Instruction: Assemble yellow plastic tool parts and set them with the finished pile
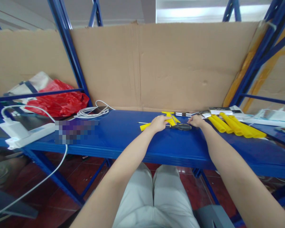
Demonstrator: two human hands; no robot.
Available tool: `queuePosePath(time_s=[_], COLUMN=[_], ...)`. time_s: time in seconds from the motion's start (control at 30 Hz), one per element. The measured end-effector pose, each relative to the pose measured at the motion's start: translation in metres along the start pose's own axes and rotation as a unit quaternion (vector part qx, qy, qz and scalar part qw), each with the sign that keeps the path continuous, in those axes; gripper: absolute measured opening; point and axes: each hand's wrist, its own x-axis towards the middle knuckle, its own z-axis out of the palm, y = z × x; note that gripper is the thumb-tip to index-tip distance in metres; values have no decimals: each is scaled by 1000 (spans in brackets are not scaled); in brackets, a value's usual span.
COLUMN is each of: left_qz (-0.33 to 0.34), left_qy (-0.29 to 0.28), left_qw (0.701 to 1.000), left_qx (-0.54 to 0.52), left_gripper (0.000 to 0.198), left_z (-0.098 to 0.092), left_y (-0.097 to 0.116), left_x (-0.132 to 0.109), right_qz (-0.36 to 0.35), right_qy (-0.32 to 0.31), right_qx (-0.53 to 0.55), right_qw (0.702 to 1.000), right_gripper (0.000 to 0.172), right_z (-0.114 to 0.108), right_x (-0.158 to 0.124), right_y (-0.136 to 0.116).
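Note:
My left hand (158, 123) is closed over a yellow plastic tool (172, 120) lying on the blue table, with the index finger stretched along it. Out from under this hand, on the left, sticks a yellow tube-like end (145, 127). A screwdriver (183, 127) with a black handle lies just in front of the yellow tool; a thin metal tip shows left of the hand. Beyond the screwdriver handle, my right hand (195, 121) rests with fingers pinched together near small metal pieces. What they hold, if anything, is hidden.
Several yellow tubes (236, 125) lie right of my right hand, by small flat packs (224, 110). Coiled white cable (91, 111), a red plastic bag (61, 99) and a white power strip (35, 134) are at left. A cardboard sheet (175, 66) stands behind.

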Motion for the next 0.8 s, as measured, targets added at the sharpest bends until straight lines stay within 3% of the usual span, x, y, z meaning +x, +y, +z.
queuePosePath(time_s=[0.1, 0.17, 0.27, 0.33, 0.5, 0.8], left_qz=[2, 8, 21, 34, 60, 72], left_qy=[2, 2, 1, -1, -5, -1], left_qw=[1000, 1000, 1000, 999, 997, 995], left_qx=[-4, -4, 2, 11, 39, 62], left_gripper=[40, 38, 37, 35, 36, 37], left_z=[0, 1, 0, 0, -1, -2], left_y=[0, 0, 3, 5, 9, 9], left_x=[0, 1, 1, 1, -1, -4], right_qz=[33, 7, -49, -80, -113, -115], right_qy=[39, 44, 36, 16, 1, 33], right_qx=[46, 96, 269, 321, 304, 227], right_qw=[998, 994, 961, 944, 946, 967], right_gripper=[9, 15, 13, 14, 14, 11], right_z=[-5, -8, -6, -1, 9, 11], right_x=[-5, -9, -13, -16, -21, -19], right_y=[-12, -26, -49, -62, -82, -84])
